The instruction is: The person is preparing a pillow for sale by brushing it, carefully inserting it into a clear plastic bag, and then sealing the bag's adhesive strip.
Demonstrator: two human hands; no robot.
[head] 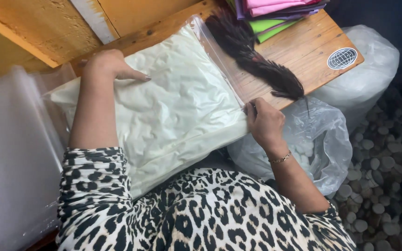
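One wooden plank table (303, 46) fills the upper frame, its right end bare. To the left of it lies one stack of clear, empty plastic sheets or bags (10, 158); the count within the stack cannot be told.

One large clear plastic bag packed with cream-white folded fabric (177, 111) lies flat across the table's near edge and over the person's lap. Its surface is heavily crinkled and glossy. The open mouth, a transparent flap, runs along the bag's right side, beyond the fabric.

Two translucent white plastic sacks are at the right: one sack beside the table end (368, 69), and one sack below the table edge (322, 144) with small pale lumps inside. Both sit on a floor of round grey pebbles (387, 176).

One bundle of long dark hair (257, 56) lies on the table, just beside the bag's flap. One pile of folded pink, purple and green cloth (275, 14) sits at the table's far edge.

Left hand (110, 65): released, resting palm-down on the bag's far left corner. Right hand (264, 123): pinching the bag's flap at its near right corner. One gold chain bracelet (281, 159) is on the right wrist.
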